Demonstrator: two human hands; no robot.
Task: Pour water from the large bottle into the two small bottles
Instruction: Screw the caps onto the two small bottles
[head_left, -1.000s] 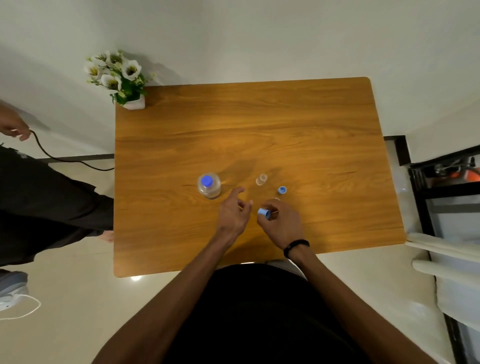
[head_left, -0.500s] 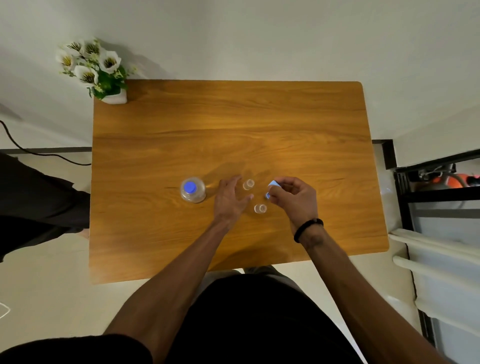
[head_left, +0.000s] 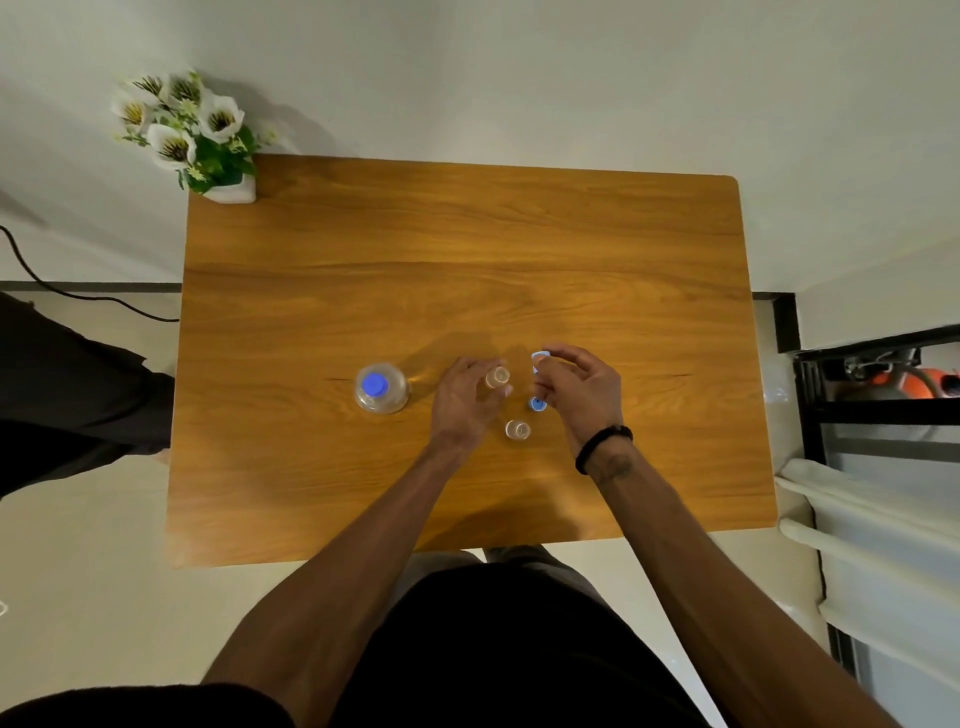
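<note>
While my left hand (head_left: 467, 400) grips one uncapped small bottle (head_left: 497, 376), my right hand (head_left: 579, 387) pinches its cap (head_left: 540, 357) at two o'clock; I fear knocking the other small bottle (head_left: 517, 429) over.

The table (head_left: 467, 270) is wood-grained with a smooth satin sheen. The large bottle (head_left: 381, 388) looks like clear plastic, its cap (head_left: 375, 385) blue plastic.

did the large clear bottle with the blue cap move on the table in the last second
No. The large clear plastic bottle with the blue cap stands at the same spot on the wooden table; only the camera shifted.
</note>
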